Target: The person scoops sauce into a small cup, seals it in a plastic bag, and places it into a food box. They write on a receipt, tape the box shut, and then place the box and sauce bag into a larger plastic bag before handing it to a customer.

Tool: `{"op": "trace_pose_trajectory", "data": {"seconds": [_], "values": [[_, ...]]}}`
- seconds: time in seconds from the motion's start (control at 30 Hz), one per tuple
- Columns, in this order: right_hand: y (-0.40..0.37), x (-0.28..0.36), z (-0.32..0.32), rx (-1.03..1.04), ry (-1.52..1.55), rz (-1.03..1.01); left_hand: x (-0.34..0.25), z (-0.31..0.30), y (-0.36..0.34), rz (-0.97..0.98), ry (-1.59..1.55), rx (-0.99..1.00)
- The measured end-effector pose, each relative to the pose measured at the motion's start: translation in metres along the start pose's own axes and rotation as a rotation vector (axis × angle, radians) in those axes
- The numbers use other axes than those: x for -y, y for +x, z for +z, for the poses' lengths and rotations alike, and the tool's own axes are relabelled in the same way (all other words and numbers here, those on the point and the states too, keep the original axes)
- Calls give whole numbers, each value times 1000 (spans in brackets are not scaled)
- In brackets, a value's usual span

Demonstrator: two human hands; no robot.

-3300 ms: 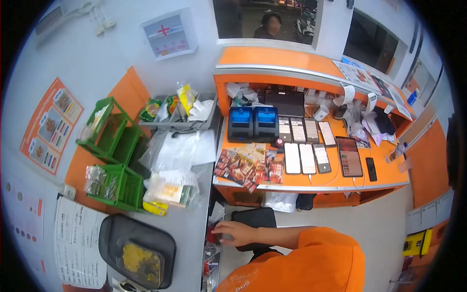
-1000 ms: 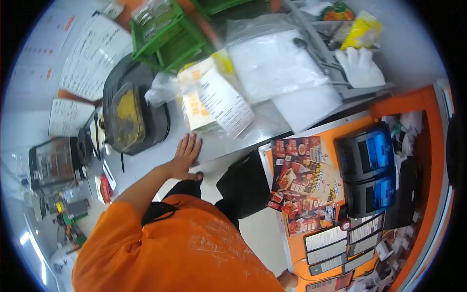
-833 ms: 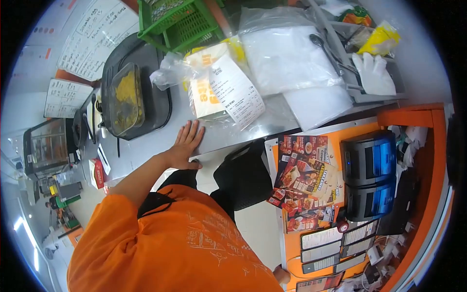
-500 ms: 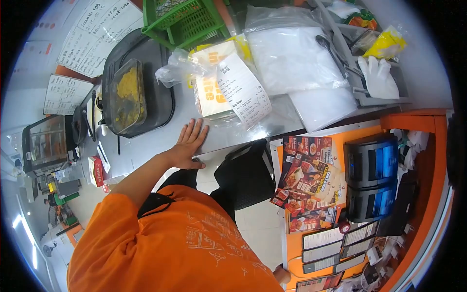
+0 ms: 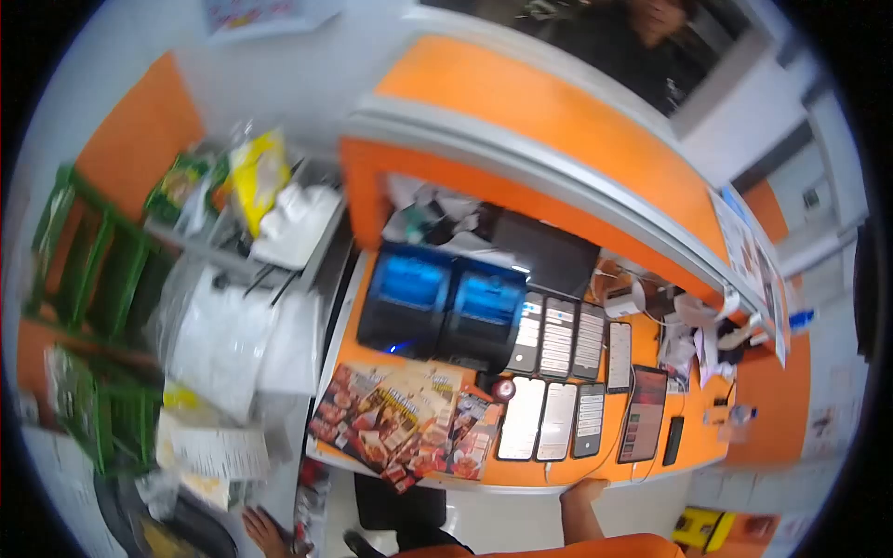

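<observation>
My left hand (image 5: 264, 533) lies at the bottom left on the edge of the steel counter (image 5: 279, 423), fingers apart, holding nothing. Nearest to it is a plastic-bagged order with a long receipt (image 5: 209, 451). My right hand (image 5: 581, 496) comes up from my orange sleeve and touches the front edge of the orange counter (image 5: 558, 476), below a row of phones (image 5: 558, 372); its fingers are hidden. Menu leaflets (image 5: 400, 428) lie between the two hands. The picture is motion-blurred.
Two black printers with blue screens (image 5: 446, 307) stand on the orange counter, with a tablet (image 5: 642, 414) to the right. Green baskets (image 5: 93, 279) and a grey tray with gloves and sachets (image 5: 279, 223) are at left. A person (image 5: 651, 28) stands behind the window.
The view has swung from the steel counter and black food tray to the orange counter. My left hand stays on the steel counter's edge; my right hand now shows at the orange counter's front.
</observation>
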State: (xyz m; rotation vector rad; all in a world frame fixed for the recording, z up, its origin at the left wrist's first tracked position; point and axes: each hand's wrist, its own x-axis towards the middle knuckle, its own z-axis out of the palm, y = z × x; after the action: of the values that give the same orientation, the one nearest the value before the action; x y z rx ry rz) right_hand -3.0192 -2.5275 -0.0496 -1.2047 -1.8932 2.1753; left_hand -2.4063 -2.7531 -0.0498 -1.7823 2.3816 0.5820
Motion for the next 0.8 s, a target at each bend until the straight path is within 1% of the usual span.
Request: {"op": "trace_pose_trajectory", "data": {"seconds": [0.03,0.07,0.1,0.2,0.27,0.5,0.57,0.7,0.77,0.8], "values": [[-3,0,7,146,9,5,67,75,6,156,712,-356],[-9,2,11,138,49,19,59,67,2,93,581,-310],[-8,0,9,127,71,28,58,63,6,74,580,-282],[0,0,7,129,101,37,56,60,15,60,674,-275],[0,-2,6,189,142,22,57,56,19,62,737,-285],[-7,2,9,179,113,35,67,60,21,75,945,-310],[-18,7,17,97,84,7,71,62,19,83,1001,-321],[-14,4,11,156,133,13,76,65,13,122,1147,-363],[-19,10,15,-14,-62,41,78,69,10,139,1216,-387],[-19,11,17,-9,-61,40,73,68,9,134,1216,-388]]}}
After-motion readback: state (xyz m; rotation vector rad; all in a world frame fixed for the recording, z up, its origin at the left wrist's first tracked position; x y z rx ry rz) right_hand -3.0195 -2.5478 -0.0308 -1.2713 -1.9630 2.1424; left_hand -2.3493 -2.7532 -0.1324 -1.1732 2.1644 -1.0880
